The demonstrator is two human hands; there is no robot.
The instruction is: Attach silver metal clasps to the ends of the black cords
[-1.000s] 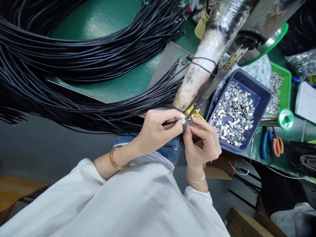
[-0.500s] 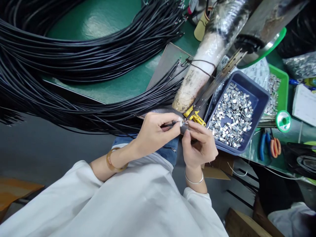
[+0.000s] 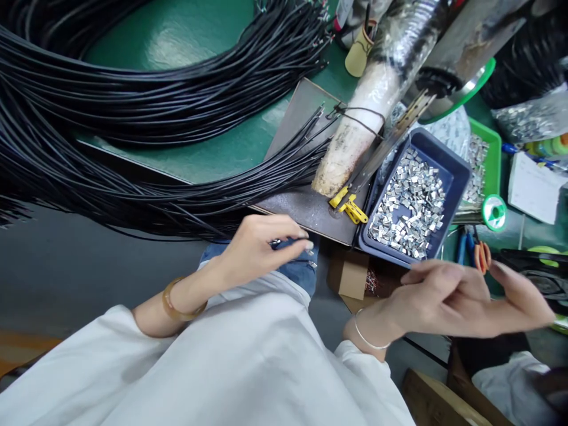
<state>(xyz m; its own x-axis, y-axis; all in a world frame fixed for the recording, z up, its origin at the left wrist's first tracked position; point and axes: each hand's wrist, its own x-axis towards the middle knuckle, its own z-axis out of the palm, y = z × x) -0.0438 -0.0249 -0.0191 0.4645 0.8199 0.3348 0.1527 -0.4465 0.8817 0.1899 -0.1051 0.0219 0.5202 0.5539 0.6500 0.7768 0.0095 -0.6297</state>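
My left hand (image 3: pixel 266 242) is over my lap, its thumb and index finger apart with a gap between them. Beneath and beside its fingertips are black cables, one with a small metal end (image 3: pixel 313 264) lying against my jeans (image 3: pixel 299 275). My right hand (image 3: pixel 465 299) is stretched out to the right, slightly blurred, its fingers apart and nothing visible in them. It is in front of a blue tray (image 3: pixel 457 171) of small silver metal pieces (image 3: pixel 410 204) and near orange-handled pliers (image 3: pixel 482 257).
Long bundles of black cable (image 3: pixel 146 100) lie across the green table (image 3: pixel 190 38). A plastic-wrapped tube (image 3: pixel 350 130) slants over a grey board (image 3: pixel 306 210) beside a yellow clip-like part (image 3: pixel 350 208). Cardboard boxes (image 3: pixel 355 275) are below the table. A solder spool (image 3: pixel 494 213) and notepad (image 3: pixel 535 186) are at the right.
My hands were together at a black cable end. The right has moved far to the right and spread its fingers. The left has shifted left and down, its pinch loosened.
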